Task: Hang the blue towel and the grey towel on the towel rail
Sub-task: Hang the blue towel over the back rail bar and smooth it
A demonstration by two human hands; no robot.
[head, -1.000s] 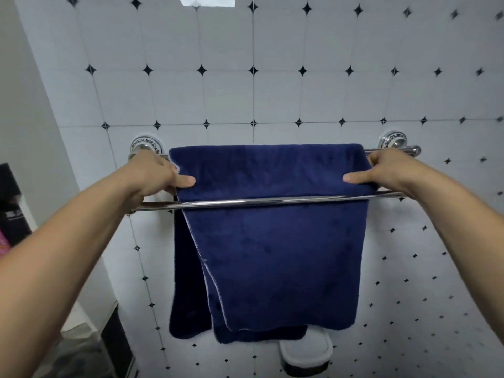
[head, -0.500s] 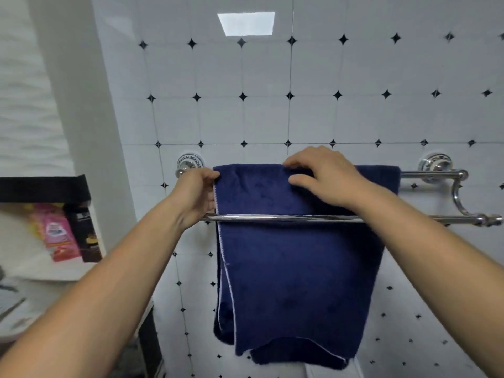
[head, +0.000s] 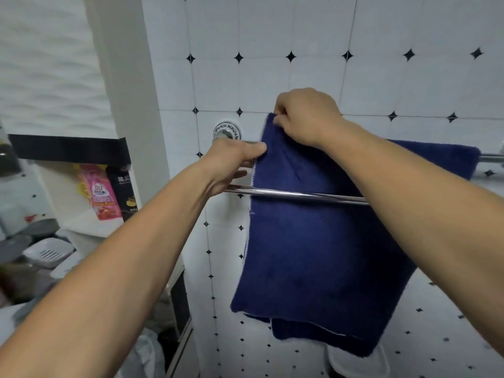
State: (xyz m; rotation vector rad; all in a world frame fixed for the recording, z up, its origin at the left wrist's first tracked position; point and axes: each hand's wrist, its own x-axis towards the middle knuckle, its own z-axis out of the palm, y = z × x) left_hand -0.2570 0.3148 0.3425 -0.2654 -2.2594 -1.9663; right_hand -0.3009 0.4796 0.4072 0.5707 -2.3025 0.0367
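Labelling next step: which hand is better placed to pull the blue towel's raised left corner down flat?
Right, likely. The right hand already pinches the blue towel's raised corner; the left hand only grips its side edge, lower down.

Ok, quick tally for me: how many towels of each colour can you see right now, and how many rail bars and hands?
Blue towels: 1, the blue towel draped over the back rail bar
Grey towels: 0 in view
Rail bars: 2, back one plus the front rail bar
Hands: 2, left hand and right hand, both gripping the towel's left edge
Total: 5
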